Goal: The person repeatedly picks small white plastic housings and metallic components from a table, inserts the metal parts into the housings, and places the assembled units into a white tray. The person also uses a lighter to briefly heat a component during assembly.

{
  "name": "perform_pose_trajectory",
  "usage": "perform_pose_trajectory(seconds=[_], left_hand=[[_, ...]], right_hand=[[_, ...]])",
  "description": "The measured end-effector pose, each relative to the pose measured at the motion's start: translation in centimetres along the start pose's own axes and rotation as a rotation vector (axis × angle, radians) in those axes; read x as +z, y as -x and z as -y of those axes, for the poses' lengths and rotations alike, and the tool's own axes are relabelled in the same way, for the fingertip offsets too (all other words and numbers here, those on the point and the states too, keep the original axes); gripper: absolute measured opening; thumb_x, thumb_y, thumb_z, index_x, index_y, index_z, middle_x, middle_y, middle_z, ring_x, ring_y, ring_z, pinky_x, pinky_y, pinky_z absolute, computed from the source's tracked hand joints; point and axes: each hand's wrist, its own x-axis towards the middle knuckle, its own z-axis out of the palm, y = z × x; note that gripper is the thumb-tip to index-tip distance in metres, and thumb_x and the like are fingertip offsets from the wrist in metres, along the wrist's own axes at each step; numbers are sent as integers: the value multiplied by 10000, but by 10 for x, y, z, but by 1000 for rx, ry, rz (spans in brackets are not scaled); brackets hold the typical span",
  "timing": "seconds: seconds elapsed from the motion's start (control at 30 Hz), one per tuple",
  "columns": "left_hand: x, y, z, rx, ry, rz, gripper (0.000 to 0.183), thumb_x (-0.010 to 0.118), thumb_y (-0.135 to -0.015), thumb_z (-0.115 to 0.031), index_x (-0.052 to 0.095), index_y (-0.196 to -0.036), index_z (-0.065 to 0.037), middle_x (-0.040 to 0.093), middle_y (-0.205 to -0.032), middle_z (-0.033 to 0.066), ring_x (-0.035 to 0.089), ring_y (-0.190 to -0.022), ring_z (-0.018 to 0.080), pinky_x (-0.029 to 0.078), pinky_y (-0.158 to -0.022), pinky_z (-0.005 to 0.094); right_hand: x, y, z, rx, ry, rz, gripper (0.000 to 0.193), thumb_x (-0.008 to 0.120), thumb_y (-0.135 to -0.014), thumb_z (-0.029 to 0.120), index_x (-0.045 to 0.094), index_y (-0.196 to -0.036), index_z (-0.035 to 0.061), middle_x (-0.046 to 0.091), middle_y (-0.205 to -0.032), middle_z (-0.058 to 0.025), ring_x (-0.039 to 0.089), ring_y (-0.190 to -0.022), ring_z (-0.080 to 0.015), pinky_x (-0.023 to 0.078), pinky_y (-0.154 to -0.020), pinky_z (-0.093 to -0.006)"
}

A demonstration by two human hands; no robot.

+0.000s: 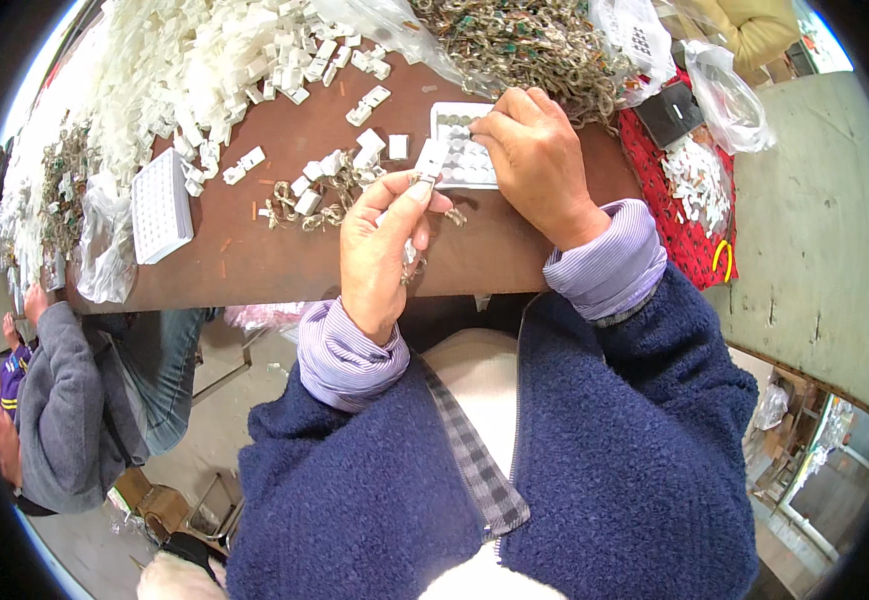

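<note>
My left hand [379,255] is closed, pinching a small white plastic case [430,160] between thumb and fingers. Thin cord-like wire hangs below the fingers. My right hand [542,165] reaches over a white tray [451,108] holding rows of round silvery discs like button cells [466,158]. Its thumb and forefinger are pressed together at the tray's right side; whatever they grip is hidden. Left of my left hand lies a small heap of white cases with twisted wires [329,190]. A loose white case [398,147] lies between the heap and the tray.
A big pile of white cases [204,60] covers the table's far left. A tangle of wired parts [524,45] stands at the back. A stack of white trays [162,207] is at left. Red cloth [659,185] bears white bits [696,180]. Another person [84,380] sits at left.
</note>
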Motion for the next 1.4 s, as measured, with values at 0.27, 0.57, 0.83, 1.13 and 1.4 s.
perform_pose_trajectory(seconds=[0.27, 0.57, 0.83, 1.13, 1.4], left_hand=[[13, 7, 1, 70, -131, 10, 279, 767, -1032, -68, 704, -1300, -22, 789, -1056, 52, 572, -703, 21, 445, -624, 170], [53, 32, 13, 70, -395, 166, 278, 828, -990, -70, 756, -1256, -37, 741, -957, -31, 571, -720, 2, 437, -601, 172], [65, 31, 23, 74, -341, 293, 213, 755, -1067, -147, 749, -1237, -19, 778, -994, 18, 564, -716, 3, 440, -608, 175], [66, 32, 18, -205, -236, 400, 234, 708, -1091, -170, 754, -1276, -35, 788, -1005, 15, 543, -684, -1, 408, -589, 163], [85, 29, 37, -145, -214, 284, 212, 744, -1067, -190, 733, -1238, -64, 706, -856, -27, 562, -654, 0, 387, -511, 157]], right_hand=[[-27, 9, 30, 5, -404, -61, 185, 802, -820, -46, 704, -963, 17, 696, -925, -111, 676, -909, -318, 541, -824, -419], [-79, 62, 48, 149, -502, -165, 214, 783, -825, -39, 702, -1011, 30, 692, -914, -132, 686, -887, -331, 558, -776, -418], [-98, 87, 56, 352, -636, -303, 149, 770, -909, -26, 746, -1050, 15, 718, -976, -119, 706, -888, -259, 563, -775, -372], [-98, 97, 44, 248, -257, -282, 210, 805, -858, -65, 715, -1029, 16, 706, -921, -108, 696, -873, -258, 559, -809, -364], [-102, 114, 42, 218, -376, -365, 180, 812, -845, -7, 712, -984, 51, 720, -984, -107, 696, -945, -321, 550, -820, -422]])
